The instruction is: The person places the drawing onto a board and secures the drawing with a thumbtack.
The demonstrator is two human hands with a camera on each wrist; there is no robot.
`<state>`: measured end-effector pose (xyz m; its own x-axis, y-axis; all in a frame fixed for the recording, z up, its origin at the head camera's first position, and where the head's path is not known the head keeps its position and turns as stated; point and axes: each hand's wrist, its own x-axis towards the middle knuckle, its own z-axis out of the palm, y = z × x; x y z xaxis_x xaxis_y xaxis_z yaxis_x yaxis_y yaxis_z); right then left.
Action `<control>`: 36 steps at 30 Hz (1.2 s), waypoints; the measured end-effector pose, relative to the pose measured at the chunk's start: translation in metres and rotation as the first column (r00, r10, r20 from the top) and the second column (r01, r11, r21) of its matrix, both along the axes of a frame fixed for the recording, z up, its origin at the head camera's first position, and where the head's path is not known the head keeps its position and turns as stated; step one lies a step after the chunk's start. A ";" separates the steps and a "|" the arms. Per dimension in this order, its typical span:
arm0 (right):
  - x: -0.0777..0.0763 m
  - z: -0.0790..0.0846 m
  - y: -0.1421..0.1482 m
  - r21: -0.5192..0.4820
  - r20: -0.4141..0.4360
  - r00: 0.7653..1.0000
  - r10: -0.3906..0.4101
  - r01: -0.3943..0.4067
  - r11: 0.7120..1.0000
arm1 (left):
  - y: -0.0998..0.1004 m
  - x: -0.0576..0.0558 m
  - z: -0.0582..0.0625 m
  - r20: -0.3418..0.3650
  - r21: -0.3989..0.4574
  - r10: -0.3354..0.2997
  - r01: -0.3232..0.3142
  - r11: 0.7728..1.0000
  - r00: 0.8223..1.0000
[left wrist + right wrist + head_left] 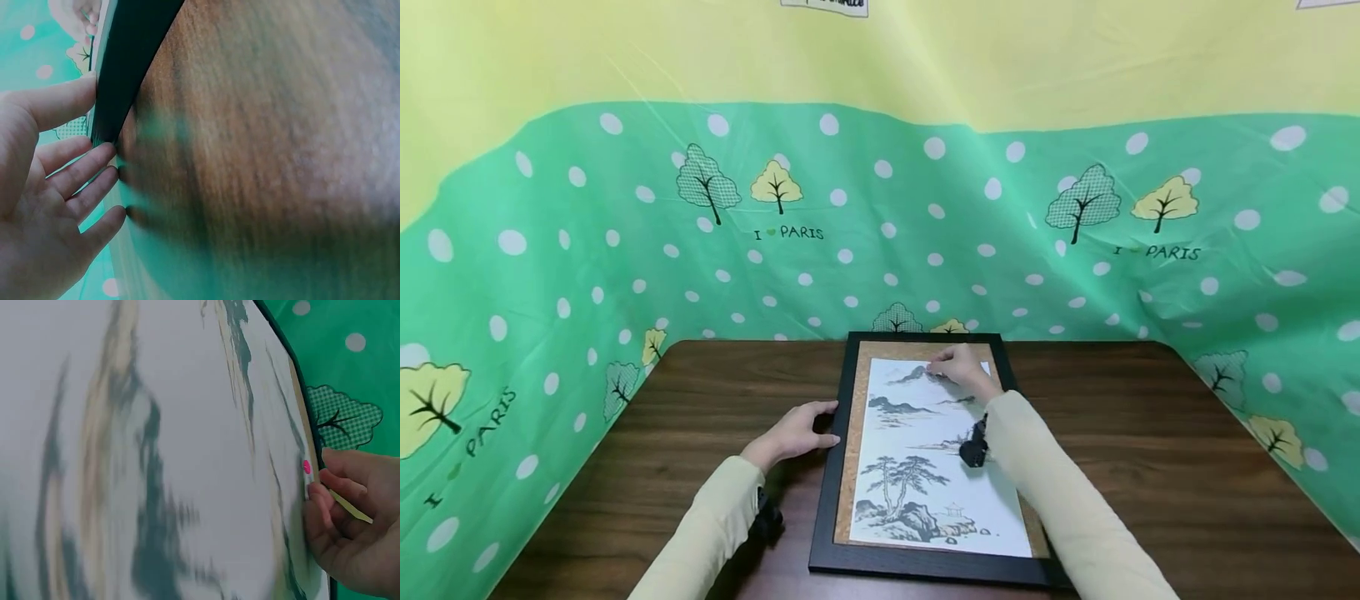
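Note:
A white sheet with an ink landscape (895, 433) lies on a cork board (850, 492) inside a black frame (829, 500). My left hand (793, 432) rests against the frame's left edge. In the left wrist view, this hand (56, 169) has its thumb and fingertips touching the dark frame side (128, 69), fingers fairly straight. My right hand (962, 371) is at the top of the sheet, fingers curled. In the right wrist view, a small pink pushpin (307, 467) shows at the thumb and fingertips of this hand (353, 519), by the sheet's edge; its point is hidden.
The frame lies on a dark brown wooden table (1120, 417). Behind and beside the table hangs a green and yellow cloth (925, 225) with white dots and printed trees. The right forearm (1060, 492) crosses the frame's right side and hides part of it.

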<state>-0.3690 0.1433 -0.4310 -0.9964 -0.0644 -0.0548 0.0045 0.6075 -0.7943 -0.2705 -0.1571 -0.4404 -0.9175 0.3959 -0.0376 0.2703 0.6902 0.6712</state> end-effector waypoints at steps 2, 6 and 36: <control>0.004 0.002 0.009 0.023 -0.002 1.000 0.023 -0.023 0.999 | 0.001 0.000 -0.001 -0.002 -0.008 -0.007 0.007 1.000 1.000; 0.013 0.008 0.030 0.088 -0.079 0.994 0.081 -0.074 0.993 | 0.000 0.001 0.000 -0.006 -0.007 -0.001 0.001 1.000 1.000; 0.111 0.002 0.180 0.173 -0.243 0.961 0.130 -0.089 0.981 | -0.004 -0.005 -0.005 0.016 0.045 -0.023 0.022 0.999 1.000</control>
<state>-0.2583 0.3232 -0.4287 -0.9665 -0.1844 0.1786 -0.2567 0.7113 -0.6544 -0.2751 -0.1608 -0.4455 -0.9078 0.4181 -0.0344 0.2742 0.6534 0.7056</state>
